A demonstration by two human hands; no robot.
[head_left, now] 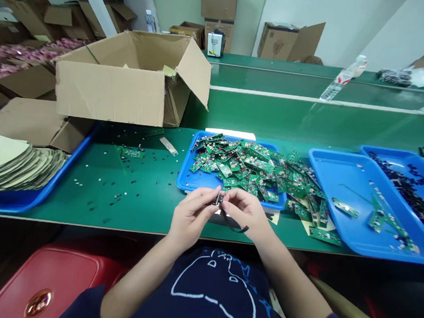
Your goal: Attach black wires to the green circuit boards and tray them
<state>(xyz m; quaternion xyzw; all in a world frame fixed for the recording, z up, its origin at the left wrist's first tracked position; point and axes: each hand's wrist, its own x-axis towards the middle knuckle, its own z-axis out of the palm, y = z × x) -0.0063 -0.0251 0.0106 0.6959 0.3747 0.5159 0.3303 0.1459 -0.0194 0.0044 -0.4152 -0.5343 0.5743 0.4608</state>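
My left hand [190,217] is closed in a pinch, gripping a small dark piece with a pale edge [218,198], possibly a circuit board turned on its side. Against the same piece, my right hand [246,211] has its thumb and forefinger pressed together. A thin black strip [233,224] curves down from the right fingers past the wrist. Just beyond both hands is a blue tray [185,176] heaped with green circuit boards [246,164]. The fingers hide most of the held piece.
More circuit boards [307,188] spill rightward towards a second blue tray [330,173]. Behind that stands a tray of small black parts [411,187]. Pale sheets [11,163] are stacked at left, near a large open carton [110,92]. Small bits litter the green table [150,193].
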